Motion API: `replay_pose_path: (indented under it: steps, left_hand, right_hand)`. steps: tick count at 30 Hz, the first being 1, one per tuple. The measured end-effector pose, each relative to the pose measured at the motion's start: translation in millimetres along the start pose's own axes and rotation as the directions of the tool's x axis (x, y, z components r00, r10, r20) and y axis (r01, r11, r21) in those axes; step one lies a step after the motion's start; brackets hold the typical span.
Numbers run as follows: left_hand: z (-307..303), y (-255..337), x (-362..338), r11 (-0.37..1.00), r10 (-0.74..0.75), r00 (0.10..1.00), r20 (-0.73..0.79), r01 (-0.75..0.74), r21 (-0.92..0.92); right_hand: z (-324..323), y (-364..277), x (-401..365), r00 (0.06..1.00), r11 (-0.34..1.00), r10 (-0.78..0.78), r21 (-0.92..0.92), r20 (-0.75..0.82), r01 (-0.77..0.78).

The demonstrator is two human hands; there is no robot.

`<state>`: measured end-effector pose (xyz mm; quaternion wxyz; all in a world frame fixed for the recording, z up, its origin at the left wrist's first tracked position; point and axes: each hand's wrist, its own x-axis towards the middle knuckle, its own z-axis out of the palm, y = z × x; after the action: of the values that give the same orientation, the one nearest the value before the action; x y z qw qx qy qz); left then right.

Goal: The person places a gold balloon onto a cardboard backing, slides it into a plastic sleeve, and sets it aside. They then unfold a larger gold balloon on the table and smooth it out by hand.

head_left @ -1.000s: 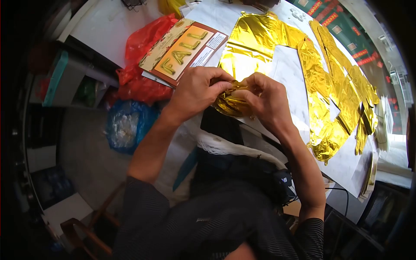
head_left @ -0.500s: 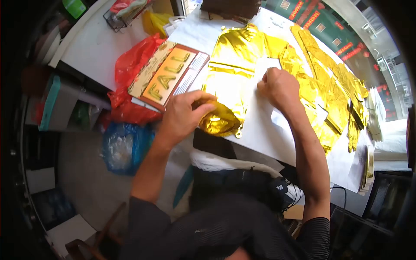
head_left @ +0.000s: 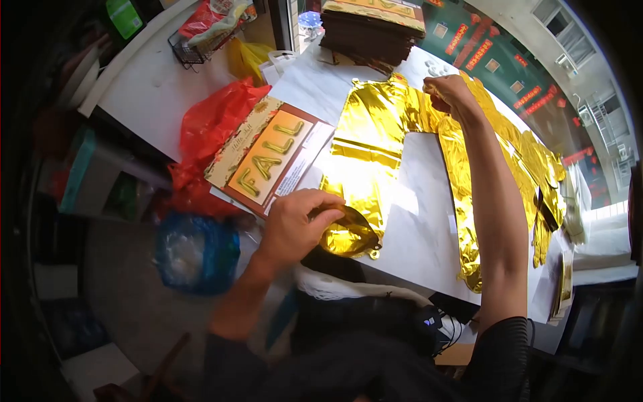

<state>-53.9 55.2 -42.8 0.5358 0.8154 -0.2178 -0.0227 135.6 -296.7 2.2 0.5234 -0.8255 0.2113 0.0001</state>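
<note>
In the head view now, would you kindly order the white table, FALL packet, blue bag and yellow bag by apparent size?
1. White table
2. FALL packet and blue bag, too alike to rank
3. Yellow bag

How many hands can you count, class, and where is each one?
2: the left hand holds gold foil at the table's near edge; the right hand is farther back, near the stacked packages.
</note>
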Motion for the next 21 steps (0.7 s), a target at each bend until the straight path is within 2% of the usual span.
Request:
replay_pose_path:
  steps: [1, 3, 4, 5, 8, 9, 13, 15, 16, 18, 20, 21]
  left_hand:
    - [0, 1, 0, 1.0, -0.004, 1.0, -0.004, 0.004, -0.004]
    - [-1, 2, -1, 1.0, 0.004, 1.0, -0.004, -0.004, 0.024]
    - [-2, 3, 0, 0.999, 0.011, 1.0, 0.003, -0.011, 0.047]
    - [-1, 3, 0, 0.999, 0.025, 1.0, -0.008, -0.025, 0.039]
    - [-1, -2, -1, 0.995, 0.042, 0.999, 0.007, -0.042, 0.092]
    - [-2, -1, -1, 0.995, 0.041, 0.999, 0.007, -0.041, 0.091]
    - [2, -2, -2, 0.997, 0.05, 0.999, -0.011, -0.049, 0.058]
    - [3, -3, -2, 0.998, 0.033, 0.999, -0.03, -0.032, 0.046]
    - [3, -3, 0, 0.999, 0.033, 0.999, -0.026, -0.031, 0.044]
    - [3, -3, -2, 0.999, 0.026, 0.999, -0.031, -0.025, 0.034]
    - [1, -3, -1, 1.0, -0.012, 1.0, -0.013, 0.012, 0.016]
    - [1, -1, 0, 1.0, -0.029, 1.0, -0.003, 0.029, 0.003]
  right_hand:
    - [1, 4, 16, 1.0, 1.0, -0.008, 0.0, 0.005, 0.008]
    - [5, 11, 47, 0.998, 0.983, -0.063, 0.175, -0.004, 0.063]
    - [11, 9, 60, 0.998, 0.993, -0.023, 0.116, -0.067, 0.03]
    - [14, 13, 68, 0.996, 0.985, -0.024, 0.17, -0.083, 0.037]
    - [20, 7, 64, 0.996, 0.972, 0.016, 0.234, -0.093, 0.006]
    - [20, 8, 64, 0.994, 0.969, 0.059, 0.246, -0.093, -0.035]
    - [16, 12, 53, 0.993, 0.958, 0.072, 0.282, -0.088, -0.045]
    - [10, 12, 31, 0.99, 0.935, -0.045, 0.344, -0.133, 0.089]
    - [4, 9, 19, 0.99, 0.935, -0.042, 0.343, -0.135, 0.086]
    - [-4, 10, -13, 0.974, 0.966, -0.226, 0.124, -0.018, 0.227]
    - [-2, -1, -79, 0.936, 0.937, -0.35, 0.016, 0.032, 0.349]
    - [0, -3, -112, 0.928, 0.933, -0.358, 0.01, 0.101, 0.359]
